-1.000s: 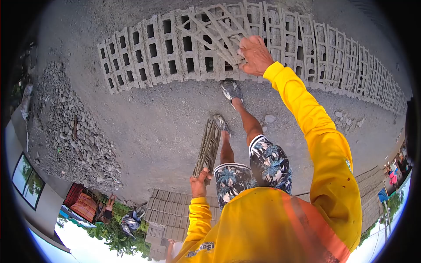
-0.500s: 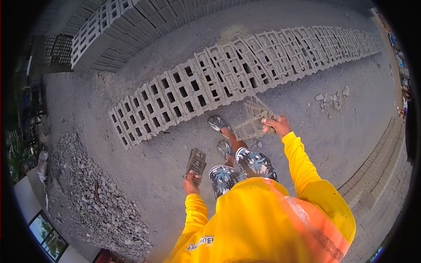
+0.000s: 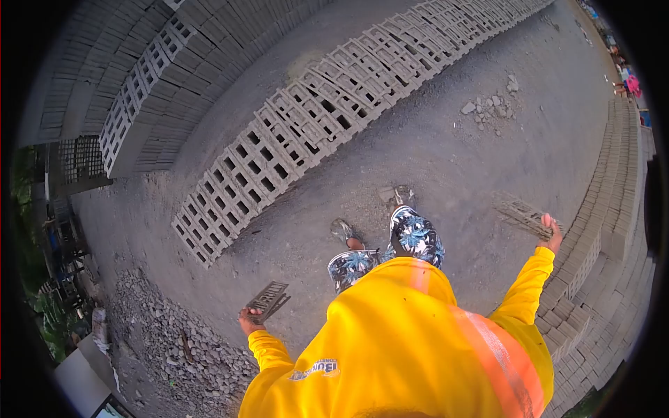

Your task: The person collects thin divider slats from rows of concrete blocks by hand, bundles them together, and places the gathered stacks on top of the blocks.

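Observation:
My left hand is closed on the end of a dark, flat slotted frame, held out over the ground near the gravel. Opposite it, my right hand grips one end of a grey-brown openwork frame, which points away to the left. The material of both frames is hard to tell. Ahead of me, a long row of hollow concrete blocks stands with its cavities facing up. Neither hand touches the blocks.
Tall stacks of blocks rise at the upper left. A gravel heap spreads at the lower left. Broken rubble lies beyond the row, and low block stacks line the right side.
My hands have moved farther apart, the right one swinging outward to the right with its frame. My view and feet have shifted, and the block row now slants more steeply.

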A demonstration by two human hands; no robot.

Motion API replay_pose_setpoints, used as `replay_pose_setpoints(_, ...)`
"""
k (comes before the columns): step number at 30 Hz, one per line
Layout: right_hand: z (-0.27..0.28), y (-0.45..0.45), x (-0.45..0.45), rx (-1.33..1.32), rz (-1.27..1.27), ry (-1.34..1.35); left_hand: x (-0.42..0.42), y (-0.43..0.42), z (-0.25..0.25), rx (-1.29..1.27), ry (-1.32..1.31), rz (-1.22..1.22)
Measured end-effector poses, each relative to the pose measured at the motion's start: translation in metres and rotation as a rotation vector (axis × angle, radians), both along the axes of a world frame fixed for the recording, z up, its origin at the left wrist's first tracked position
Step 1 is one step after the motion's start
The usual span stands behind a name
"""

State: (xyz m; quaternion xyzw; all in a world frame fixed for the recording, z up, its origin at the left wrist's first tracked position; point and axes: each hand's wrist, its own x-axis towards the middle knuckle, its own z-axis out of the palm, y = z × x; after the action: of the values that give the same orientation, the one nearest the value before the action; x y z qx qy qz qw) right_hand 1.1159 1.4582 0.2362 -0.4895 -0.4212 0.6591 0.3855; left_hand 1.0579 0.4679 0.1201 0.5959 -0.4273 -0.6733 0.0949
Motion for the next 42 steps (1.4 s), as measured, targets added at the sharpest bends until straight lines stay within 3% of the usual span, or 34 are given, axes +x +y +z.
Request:
replay_pose_setpoints(4, 0.109, 0.094, 0.015, 0.252, 0.045, -0.080, -0.017, 0.006, 0.027, -0.200, -0.138, -0.022)
replay_pose_setpoints(8, 0.139, 0.164, -0.068, 0.358, -0.158, -0.148, -0.067, 0.094, 0.018, -0.378, -0.233, -0.121)
replay_pose_setpoints(9, 0.128, 0.164, -0.102, 0.395, -0.182, -0.188, -0.092, 0.142, 0.011, -0.403, -0.246, -0.164)
replay_pose_setpoints(11, 0.090, 0.153, -0.159, 0.534, -0.193, -0.686, -0.127, 0.245, -0.001, -0.382, -0.271, -0.228)
replay_pose_setpoints(12, 0.032, 0.173, -0.169, 0.543, -0.165, -0.576, -0.149, 0.304, -0.005, -0.364, -0.314, -0.277)
replay_pose_setpoints(13, 0.022, 0.114, -0.205, 0.591, -0.111, -0.683, -0.162, 0.356, -0.019, -0.308, -0.243, -0.345)
replay_pose_setpoints(14, -0.030, 0.094, -0.214, 0.600, -0.029, -0.649, -0.184, 0.431, -0.008, -0.258, -0.229, -0.401)
replay_pose_setpoints(15, -0.064, 0.054, -0.223, 0.492, 0.169, -0.672, -0.199, 0.489, -0.016, -0.143, -0.162, -0.438)
replay_pose_setpoints(16, -0.098, 0.004, -0.227, 0.370, 0.379, -0.572, -0.223, 0.563, 0.013, -0.076, -0.197, -0.545)
replay_pose_setpoints(17, -0.128, -0.044, -0.224, 0.444, 0.677, -0.641, -0.235, 0.610, 0.014, 0.062, -0.109, -0.738)
replay_pose_setpoints(18, -0.119, -0.090, -0.225, 0.507, 0.962, -0.604, -0.254, 0.667, 0.025, 0.220, 0.018, -0.756)
replay_pose_setpoints(19, -0.130, -0.102, -0.215, 0.541, 1.036, -0.564, -0.263, 0.704, 0.034, 0.381, 0.139, -0.772)
replay_pose_setpoints(20, -0.141, -0.115, -0.206, 0.573, 1.109, -0.519, -0.261, 0.711, 0.036, 0.382, 0.164, -0.778)
replay_pose_setpoints(22, -0.062, -0.066, -0.242, -0.159, 1.116, -0.312, -0.285, 0.724, 0.037, 0.392, 0.265, -0.776)
replay_pose_setpoints(24, -0.052, -0.003, -0.248, -0.124, 1.029, -0.153, -0.285, 0.671, 0.029, 0.331, 0.148, -0.828)
replay_pose_setpoints(26, -0.040, 0.062, -0.246, -0.103, 0.828, -0.173, -0.274, 0.607, 0.012, 0.222, 0.088, -0.763)
replay_pose_setpoints(29, -0.037, 0.171, -0.223, -0.236, 0.509, -0.185, -0.239, 0.515, 0.025, 0.107, 0.085, -0.536)
replay_pose_setpoints(32, -0.006, 0.261, -0.201, 0.067, 0.454, -0.566, -0.202, 0.430, 0.056, 0.056, 0.113, -0.388)
replay_pose_setpoints(36, 0.012, 0.359, -0.209, 0.213, 0.267, -0.742, -0.186, 0.388, 0.081, -0.152, 0.059, -0.320)
replay_pose_setpoints(39, -0.003, 0.380, -0.235, 0.299, 0.213, -0.817, -0.201, 0.420, 0.066, -0.367, -0.188, -0.298)
replay_pose_setpoints(41, -0.064, 0.372, -0.251, 0.528, 0.140, -0.846, -0.214, 0.462, 0.045, -0.345, -0.233, -0.365)
replay_pose_setpoints(42, -0.074, 0.323, -0.265, 0.593, 0.165, -0.970, -0.222, 0.494, 0.038, -0.313, -0.256, -0.426)
